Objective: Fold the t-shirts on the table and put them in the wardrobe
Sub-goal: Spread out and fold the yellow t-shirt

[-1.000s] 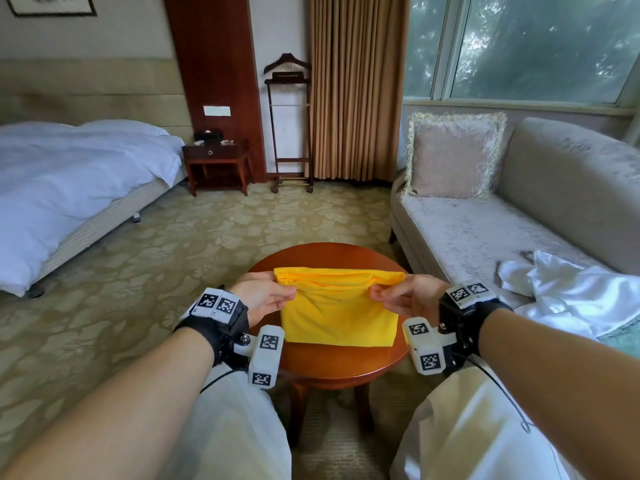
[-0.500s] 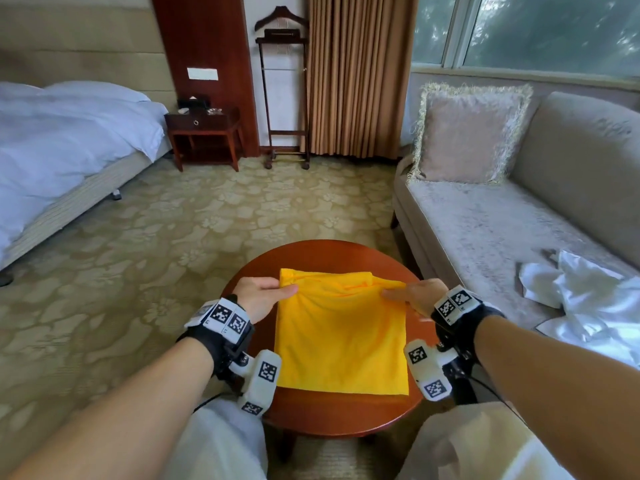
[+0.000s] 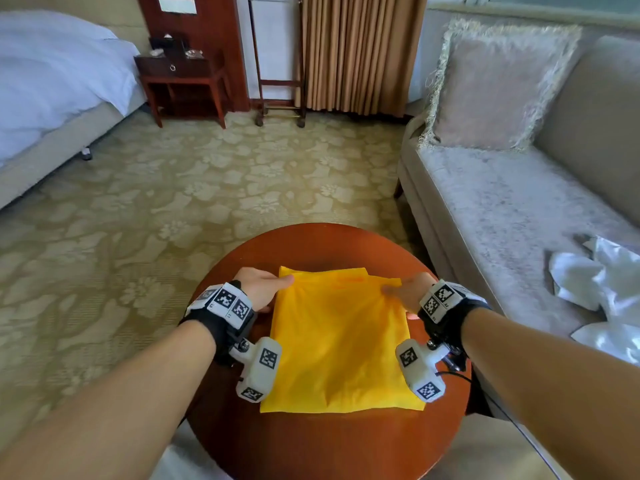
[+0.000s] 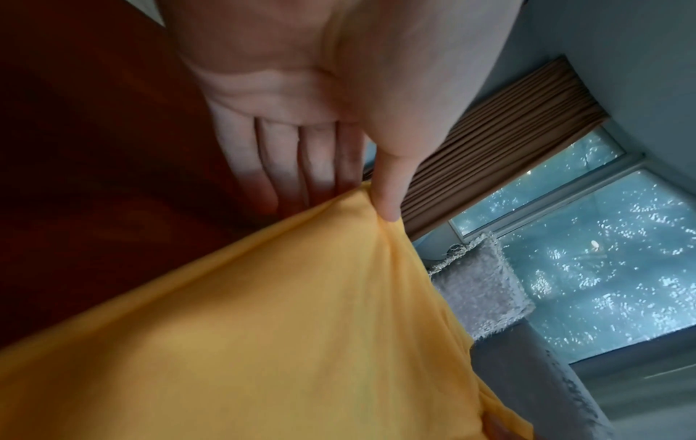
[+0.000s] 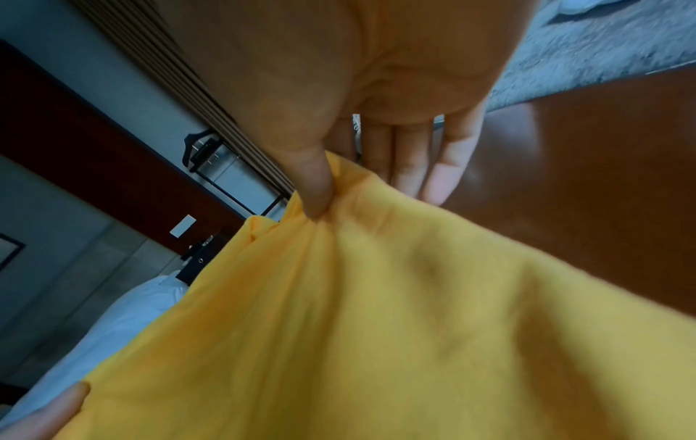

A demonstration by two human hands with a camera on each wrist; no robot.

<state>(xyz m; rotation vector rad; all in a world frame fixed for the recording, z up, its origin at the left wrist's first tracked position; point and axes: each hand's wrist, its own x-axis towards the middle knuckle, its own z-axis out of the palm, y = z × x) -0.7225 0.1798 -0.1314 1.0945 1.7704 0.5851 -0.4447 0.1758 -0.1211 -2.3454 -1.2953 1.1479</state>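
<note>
Two hands pinching yellow t-shirt (image 3: pixel 337 344), round table (image 3: pixel 311 244)

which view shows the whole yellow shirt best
The head view: the yellow t-shirt lies folded on the round table, all edges visible. The wrist views show only a pinched corner each, under the left hand and the right hand.

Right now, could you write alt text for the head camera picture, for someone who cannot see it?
Two hands, left and right, pinch the far corners of a folded yellow t-shirt on a round wooden table. A sofa with crumpled white cloth stands right.
</note>
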